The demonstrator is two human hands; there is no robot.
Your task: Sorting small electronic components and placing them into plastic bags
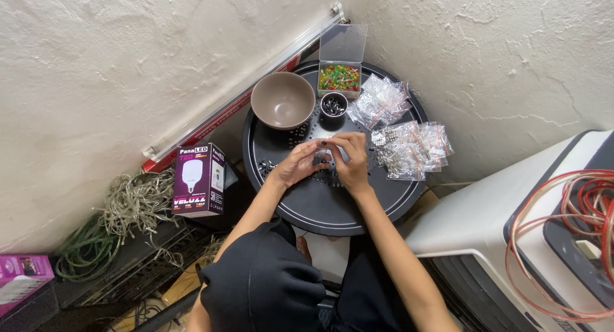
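My left hand (299, 164) and my right hand (350, 158) meet over the middle of a round black tray (320, 207), fingers pinched together on a small clear plastic bag between them; what is inside is too small to tell. A brown bowl (282, 100) stands at the tray's far left. Beside it is a small black cup (333, 104) of tiny parts. Behind that sits an open clear box (339, 77) of red, green and yellow pieces. Several clear bags of small parts (409, 146) lie to the right of my hands.
A purple and white bulb box (199, 180) stands left of the tray. A tangle of wires (118, 220) lies on the floor at left. A long tube lamp (243, 82) leans on the wall. A white appliance with coiled red wire (563, 242) is at right.
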